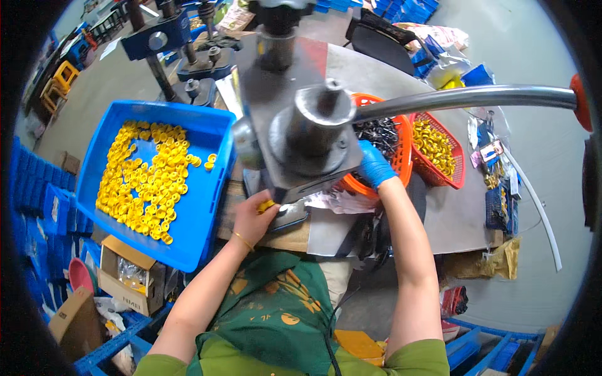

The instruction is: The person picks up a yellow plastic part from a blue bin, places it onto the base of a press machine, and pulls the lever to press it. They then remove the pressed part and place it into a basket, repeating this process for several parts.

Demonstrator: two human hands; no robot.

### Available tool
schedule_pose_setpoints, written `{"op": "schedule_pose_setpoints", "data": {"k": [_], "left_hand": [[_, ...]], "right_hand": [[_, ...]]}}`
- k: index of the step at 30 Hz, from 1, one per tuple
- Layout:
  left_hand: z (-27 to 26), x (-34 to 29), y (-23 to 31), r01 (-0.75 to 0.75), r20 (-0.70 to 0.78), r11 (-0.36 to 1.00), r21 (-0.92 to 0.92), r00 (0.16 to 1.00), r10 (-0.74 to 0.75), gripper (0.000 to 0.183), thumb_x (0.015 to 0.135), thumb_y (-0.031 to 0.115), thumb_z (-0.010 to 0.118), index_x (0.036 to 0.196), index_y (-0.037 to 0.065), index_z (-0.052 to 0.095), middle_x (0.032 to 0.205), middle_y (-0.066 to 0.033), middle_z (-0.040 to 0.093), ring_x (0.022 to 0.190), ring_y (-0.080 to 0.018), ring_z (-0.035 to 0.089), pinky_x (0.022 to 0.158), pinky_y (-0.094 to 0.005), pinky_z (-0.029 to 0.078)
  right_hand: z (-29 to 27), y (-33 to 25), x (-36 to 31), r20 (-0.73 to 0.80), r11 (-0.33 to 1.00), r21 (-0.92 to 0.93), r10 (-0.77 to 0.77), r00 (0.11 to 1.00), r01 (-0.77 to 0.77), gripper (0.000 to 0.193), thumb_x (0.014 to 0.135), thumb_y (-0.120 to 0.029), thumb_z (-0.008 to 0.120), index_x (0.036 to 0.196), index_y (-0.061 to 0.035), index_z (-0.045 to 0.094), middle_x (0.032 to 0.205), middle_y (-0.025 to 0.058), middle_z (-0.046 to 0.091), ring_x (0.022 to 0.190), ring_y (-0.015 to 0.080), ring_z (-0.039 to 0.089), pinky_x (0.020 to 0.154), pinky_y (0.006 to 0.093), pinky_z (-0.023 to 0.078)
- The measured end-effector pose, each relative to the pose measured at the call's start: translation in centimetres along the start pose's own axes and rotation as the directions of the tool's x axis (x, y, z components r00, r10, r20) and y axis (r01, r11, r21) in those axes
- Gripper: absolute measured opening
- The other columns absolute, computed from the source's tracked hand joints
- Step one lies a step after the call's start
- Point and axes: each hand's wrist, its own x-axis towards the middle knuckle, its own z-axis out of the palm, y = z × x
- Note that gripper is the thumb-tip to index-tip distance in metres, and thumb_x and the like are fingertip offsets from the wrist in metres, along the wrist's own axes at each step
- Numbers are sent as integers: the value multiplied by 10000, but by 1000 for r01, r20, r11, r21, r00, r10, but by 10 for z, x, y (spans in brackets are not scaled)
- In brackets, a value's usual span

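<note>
My bare left hand [253, 216] is closed on a small yellow cap [266, 206] beside the base of a grey hand press [307, 135]. My right hand [376, 165], in a blue glove, reaches into an orange round basket [404, 150] of small black parts [378, 135]. Its fingertips are hidden behind the press head and the basket's contents, so whether they grip anything does not show. Left of the press, a blue tray [188, 241] carries many yellow caps [147, 175].
From the press a long metal lever [470, 98] with a red knob sticks out to the right, above the baskets. A red basket [461, 166] of yellow-gold parts stands beside the orange one. Another press [157, 44] is behind the tray; a cardboard box [128, 276] sits lower left.
</note>
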Motion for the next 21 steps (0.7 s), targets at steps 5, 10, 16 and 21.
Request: {"op": "schedule_pose_setpoints", "data": {"k": [5, 10, 16, 21], "left_hand": [[-3, -2, 15, 29, 65, 999, -30, 998, -27, 308, 720, 73, 676, 1002, -21, 594, 977, -128, 629, 910, -159, 594, 803, -266, 455], [-9, -6, 33, 94, 44, 995, 18, 995, -95, 312, 740, 79, 662, 1031, -8, 590, 987, -120, 626, 888, -149, 595, 794, -258, 455], [-11, -8, 11, 117, 44, 965, -234, 993, -110, 294, 759, 73, 646, 1042, 11, 591, 950, -67, 619, 819, -102, 568, 742, -235, 459], [-21, -14, -2, 60, -18, 942, -331, 997, -70, 345, 766, 72, 648, 1094, 17, 556, 871, -5, 594, 708, -64, 529, 615, -194, 450]], "right_hand": [[-17, -25, -3, -170, 996, 66, -52, 984, 64, 219, 640, 4, 625, 843, -74, 654, 849, 138, 605, 808, 322, 567, 744, 353, 469], [-16, -99, -29, -311, 643, 762, 470, 826, -79, 127, 770, -57, 626, 890, -17, 637, 850, 53, 626, 771, 148, 588, 695, 267, 473], [77, -144, -48, -87, 640, 705, 504, 859, -304, 148, 755, -132, 651, 825, -11, 605, 726, 67, 574, 646, 147, 517, 593, 278, 425], [94, -145, -37, -275, 858, 513, 193, 942, -26, 139, 702, -133, 667, 781, -39, 602, 723, 144, 563, 680, 303, 539, 618, 359, 428]]}}
